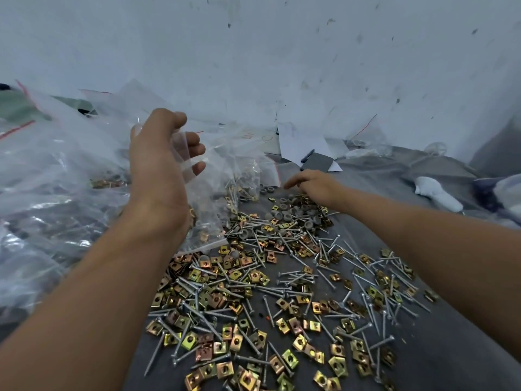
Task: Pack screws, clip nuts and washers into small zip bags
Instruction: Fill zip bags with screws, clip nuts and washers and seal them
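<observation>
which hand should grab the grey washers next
Right. The right hand already reaches over the grey washers at the far edge of the pile, while the left hand is busy holding a small zip bag.

Left hand: raised, back toward the camera, thumb up, fingers curled forward; grip closed on a clear zip bag hanging below the palm. Left forearm: bare, runs up from the lower left corner. Right hand: lower and farther out, palm down, fingers bent downward, index extended leftward. Right forearm: bare, enters from the right edge.
</observation>
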### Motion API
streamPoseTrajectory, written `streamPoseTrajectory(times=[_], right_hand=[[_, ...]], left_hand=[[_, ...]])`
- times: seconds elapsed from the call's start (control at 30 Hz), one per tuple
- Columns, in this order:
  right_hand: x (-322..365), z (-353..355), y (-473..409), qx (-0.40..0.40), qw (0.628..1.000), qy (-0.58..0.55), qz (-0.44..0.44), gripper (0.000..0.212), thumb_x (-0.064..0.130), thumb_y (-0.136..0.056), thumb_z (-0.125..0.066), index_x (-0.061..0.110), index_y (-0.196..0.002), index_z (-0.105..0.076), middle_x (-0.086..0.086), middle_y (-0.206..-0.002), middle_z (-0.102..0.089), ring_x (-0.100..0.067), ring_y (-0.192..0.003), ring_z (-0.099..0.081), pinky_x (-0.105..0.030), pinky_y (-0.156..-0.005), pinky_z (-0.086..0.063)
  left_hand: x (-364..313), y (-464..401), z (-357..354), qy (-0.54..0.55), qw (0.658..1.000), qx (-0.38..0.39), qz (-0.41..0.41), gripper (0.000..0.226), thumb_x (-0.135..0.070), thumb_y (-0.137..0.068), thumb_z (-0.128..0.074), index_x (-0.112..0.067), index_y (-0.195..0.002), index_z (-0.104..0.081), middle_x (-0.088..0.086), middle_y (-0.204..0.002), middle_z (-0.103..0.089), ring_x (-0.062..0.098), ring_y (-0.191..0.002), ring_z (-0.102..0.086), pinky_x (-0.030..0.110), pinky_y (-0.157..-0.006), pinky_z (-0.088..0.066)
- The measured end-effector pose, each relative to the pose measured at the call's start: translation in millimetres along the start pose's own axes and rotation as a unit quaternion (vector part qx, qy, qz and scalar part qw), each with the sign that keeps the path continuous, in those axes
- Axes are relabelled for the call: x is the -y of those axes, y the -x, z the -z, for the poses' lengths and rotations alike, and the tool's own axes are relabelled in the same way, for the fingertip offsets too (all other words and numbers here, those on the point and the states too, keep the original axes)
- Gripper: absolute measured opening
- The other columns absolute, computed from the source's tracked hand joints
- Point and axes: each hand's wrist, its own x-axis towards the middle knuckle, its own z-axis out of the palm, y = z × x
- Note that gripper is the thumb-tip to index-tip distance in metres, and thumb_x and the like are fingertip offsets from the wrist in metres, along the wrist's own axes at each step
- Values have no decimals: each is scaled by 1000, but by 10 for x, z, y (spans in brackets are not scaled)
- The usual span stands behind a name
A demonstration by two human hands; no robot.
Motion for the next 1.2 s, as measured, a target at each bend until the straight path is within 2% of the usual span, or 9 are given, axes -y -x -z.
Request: streamPoseTrajectory(times=[0.13,0.3,0.4,0.53,0.67,0.73,0.83,0.97,1.2], right_hand=[[59,-98,-184,31,999,32,2,41,2,-101,-44,21,-121,-74,6,-111,-68,-15,-99,-58,-19,-75,-43],[280,-137,-386,13,991,-130,12,61,-26,-89,-33,0,-137,-61,-23,-139,-59,-24,-110,-60,-14,-67,-43],[353,-164,-481,18,982,-189,-2,57,-29,-92,-22,-13,-141,-47,-35,-142,-53,-40,-141,-46,-29,-94,-50],[238,-254,-569,-11,988,-156,-14,47,-27,-89,-30,5,-114,-54,-32,-131,-62,-37,-135,-53,-47,-114,-44],[159,-342,-619,14,999,45,16,44,-1,-92,-57,37,-106,-74,-2,-133,-67,-25,-124,-60,-41,-110,-47],[178,-349,-539,28,992,101,65,36,24,-90,-63,38,-122,-72,4,-137,-64,-20,-127,-56,-42,-114,-42],[208,-286,-315,21,979,152,134,39,61,-88,-63,39,-118,-73,8,-120,-69,-14,-115,-61,-42,-106,-48],[212,-166,8,63,988,62,128,19,33,-99,-70,28,-115,-79,7,-120,-74,-12,-114,-66,-42,-108,-49],[27,86,559,98,987,13,129,36,1,-98,-62,24,-120,-77,14,-114,-73,1,-109,-64,-19,-97,-46]], left_hand=[[21,-5,20,-13,1000,4,-6,50,-42,-77,-61,-12,-116,-52,-1,-88,-63,16,-83,-63,33,-74,-55],[11,-53,62,-11,1000,2,-3,52,-41,-76,-62,-11,-117,-51,0,-87,-64,17,-84,-64,34,-75,-56],[-10,-71,87,-7,1000,-1,-6,50,-38,-76,-62,-11,-116,-51,-1,-85,-64,18,-83,-64,35,-76,-56],[-20,-69,80,3,1000,-7,-8,51,-38,-75,-62,-11,-117,-51,-1,-82,-65,18,-82,-64,35,-74,-56],[-23,-64,59,4,1000,0,-8,49,-37,-75,-62,-12,-115,-51,0,-84,-63,18,-82,-63,35,-73,-55],[-32,-65,63,5,1000,2,-5,48,-37,-75,-62,-12,-115,-53,1,-85,-63,19,-82,-63,35,-74,-54],[-37,-68,84,3,1000,2,-10,40,-36,-77,-60,-12,-109,-55,1,-84,-63,18,-80,-62,34,-73,-54],[-32,-51,79,5,1000,8,-13,36,-36,-78,-60,-13,-105,-57,-1,-81,-63,18,-80,-62,33,-72,-54],[-9,-6,35,-3,999,38,-6,25,-37,-78,-59,-18,-94,-58,-1,-83,-63,18,-82,-61,34,-75,-54]])
